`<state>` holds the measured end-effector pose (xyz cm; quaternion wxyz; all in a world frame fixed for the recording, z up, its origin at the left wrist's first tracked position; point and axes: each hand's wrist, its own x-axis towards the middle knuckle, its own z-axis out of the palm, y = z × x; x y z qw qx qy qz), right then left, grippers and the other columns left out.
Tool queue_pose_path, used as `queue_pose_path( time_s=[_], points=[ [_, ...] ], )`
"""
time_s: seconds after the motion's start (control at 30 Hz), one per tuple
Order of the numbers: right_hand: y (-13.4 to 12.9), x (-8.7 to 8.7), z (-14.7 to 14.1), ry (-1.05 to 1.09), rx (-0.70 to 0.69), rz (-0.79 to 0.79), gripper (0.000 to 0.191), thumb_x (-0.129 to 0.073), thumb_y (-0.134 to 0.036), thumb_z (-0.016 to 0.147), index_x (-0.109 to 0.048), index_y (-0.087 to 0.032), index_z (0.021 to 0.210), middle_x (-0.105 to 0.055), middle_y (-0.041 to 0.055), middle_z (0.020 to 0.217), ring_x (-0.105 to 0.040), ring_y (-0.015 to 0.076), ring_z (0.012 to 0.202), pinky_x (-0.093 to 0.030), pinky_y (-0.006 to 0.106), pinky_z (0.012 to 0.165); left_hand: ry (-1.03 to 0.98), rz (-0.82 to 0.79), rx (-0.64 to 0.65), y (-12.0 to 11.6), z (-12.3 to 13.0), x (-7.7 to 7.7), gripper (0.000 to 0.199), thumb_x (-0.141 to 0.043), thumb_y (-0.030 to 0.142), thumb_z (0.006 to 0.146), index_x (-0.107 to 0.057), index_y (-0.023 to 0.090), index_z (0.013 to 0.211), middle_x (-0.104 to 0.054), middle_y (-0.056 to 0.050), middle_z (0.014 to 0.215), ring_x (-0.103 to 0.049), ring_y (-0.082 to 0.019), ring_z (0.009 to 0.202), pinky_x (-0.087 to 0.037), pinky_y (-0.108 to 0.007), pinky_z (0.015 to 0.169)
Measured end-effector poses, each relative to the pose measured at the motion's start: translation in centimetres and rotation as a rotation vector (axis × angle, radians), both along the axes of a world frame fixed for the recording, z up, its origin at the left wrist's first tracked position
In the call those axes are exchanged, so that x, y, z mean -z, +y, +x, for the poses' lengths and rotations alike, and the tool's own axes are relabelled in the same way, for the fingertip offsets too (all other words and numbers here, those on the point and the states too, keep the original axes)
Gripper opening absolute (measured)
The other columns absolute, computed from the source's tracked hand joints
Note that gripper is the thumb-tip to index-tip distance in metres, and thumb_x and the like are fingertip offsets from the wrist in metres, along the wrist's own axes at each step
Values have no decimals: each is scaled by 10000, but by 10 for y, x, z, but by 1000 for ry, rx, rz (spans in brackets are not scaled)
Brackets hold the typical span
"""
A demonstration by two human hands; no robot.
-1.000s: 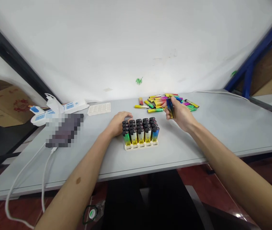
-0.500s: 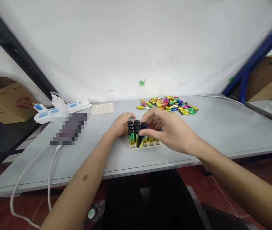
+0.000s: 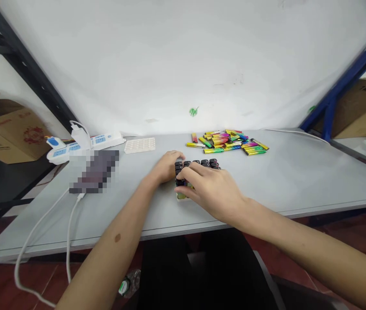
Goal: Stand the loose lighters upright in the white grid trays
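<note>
A small white tray [image 3: 181, 199] near the table's front edge holds rows of upright lighters [image 3: 205, 162] with black tops and shiny coloured bodies. My right hand [image 3: 213, 189] reaches over it, thumb and fingers closed on a lighter [image 3: 181, 182] at its front left corner. That hand hides much of the front rows. Along the tray's left side, my left hand [image 3: 166, 167] is curled round the back left corner; its fingertips are partly hidden. Behind the tray lies a loose pile of shiny multicoloured lighters [image 3: 228, 140].
A second white tray with holes [image 3: 140, 145] lies at the back left. Beside it are a white power strip [image 3: 105, 140] and a blurred-out dark device [image 3: 97, 172] with a white cable [image 3: 69, 232]. Cardboard boxes [image 3: 11, 129] stand past both table ends.
My right hand has lowered and moved slightly left, bringing the lighter from above the tray down to its front left corner. My left hand stays at the tray's side.
</note>
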<state>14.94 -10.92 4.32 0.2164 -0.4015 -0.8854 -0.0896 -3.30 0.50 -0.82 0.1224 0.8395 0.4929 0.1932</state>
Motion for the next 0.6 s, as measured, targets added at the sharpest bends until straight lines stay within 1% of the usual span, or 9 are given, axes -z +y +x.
queue_pose_path(
  time_s=[0.17,0.37,0.5,0.6],
  points=[
    [1,2,-2,-2,11,-8,232,-607,-439,983,-652,-220,1041,-725,11,936,-635,148,662,-181,300,499,14,0,-4,2,-1,1,361,-539,214,792,-645,184,1136,-687,-91,1264,-610,-269,1219,-481,-405,1088],
    [0,4,-4,-13,4,32,239,-571,-438,1003,-650,-213,1024,-721,15,916,-641,152,641,-168,310,495,-35,23,13,4,-4,7,326,-493,256,849,-633,186,1135,-675,-90,1272,-597,-264,1220,-470,-428,1099],
    [-2,-4,-6,-48,1,23,223,-572,-407,1007,-638,-194,1014,-711,30,885,-648,162,646,-162,317,494,-53,9,31,0,-4,4,344,-483,244,859,-624,153,1160,-663,-114,1278,-585,-273,1221,-466,-423,1094],
    [-4,-11,-4,-79,-22,16,173,-606,-353,994,-631,-182,1005,-712,44,867,-657,173,676,-174,326,498,-52,1,32,-2,-3,1,352,-474,228,861,-623,130,1165,-662,-134,1271,-587,-280,1212,-465,-419,1087]
  ],
)
